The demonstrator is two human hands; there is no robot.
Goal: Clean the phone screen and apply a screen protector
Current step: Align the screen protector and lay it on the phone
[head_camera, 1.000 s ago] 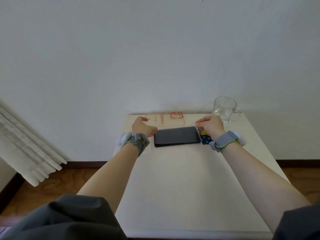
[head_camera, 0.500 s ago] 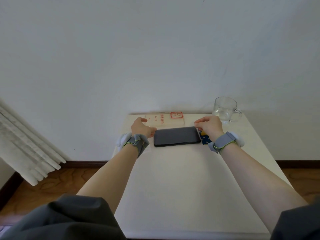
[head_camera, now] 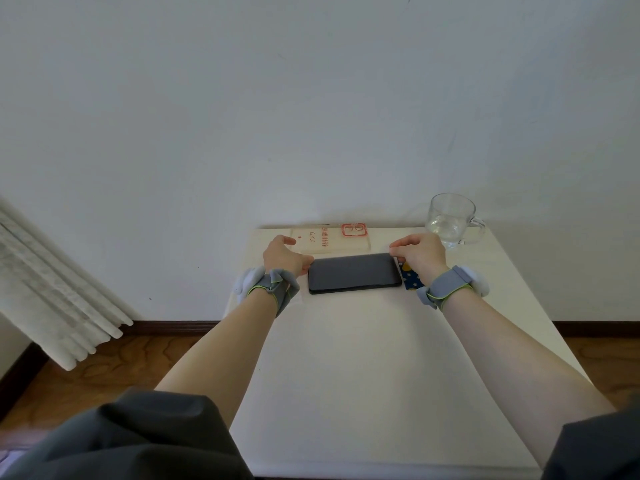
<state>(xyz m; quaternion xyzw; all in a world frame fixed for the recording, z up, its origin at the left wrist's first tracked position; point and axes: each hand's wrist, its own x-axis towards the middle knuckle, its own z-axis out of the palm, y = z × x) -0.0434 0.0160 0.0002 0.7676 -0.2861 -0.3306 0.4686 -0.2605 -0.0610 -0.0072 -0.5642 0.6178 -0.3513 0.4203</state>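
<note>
Phone (head_camera: 355, 274): dark, laid flat and screen-up on the white table (head_camera: 363, 375), long side across, bracketed by the two sets of fingers. Left hand (head_camera: 284, 258): placed at the phone's left short end. The thumb tip is set against that end, and the index finger is stretched apart from it over the package (head_camera: 332, 239). Whether anything is gripped cannot be told. Right hand (head_camera: 419, 252): placed at the right short end, fingers curled, fingertips (head_camera: 394, 250) bunched at the far right corner. Whether the edge or a clear film is pinched cannot be told. Package: pale with red print, laid just beyond the fingertips, along the phone's far edge. Blue starred card (head_camera: 412, 278): partly covered by the right palm. Glass mug (head_camera: 450, 220): water inside, stood beyond the right knuckles, apart from them. Grey bands (head_camera: 446, 287) are worn on both wrists.
</note>
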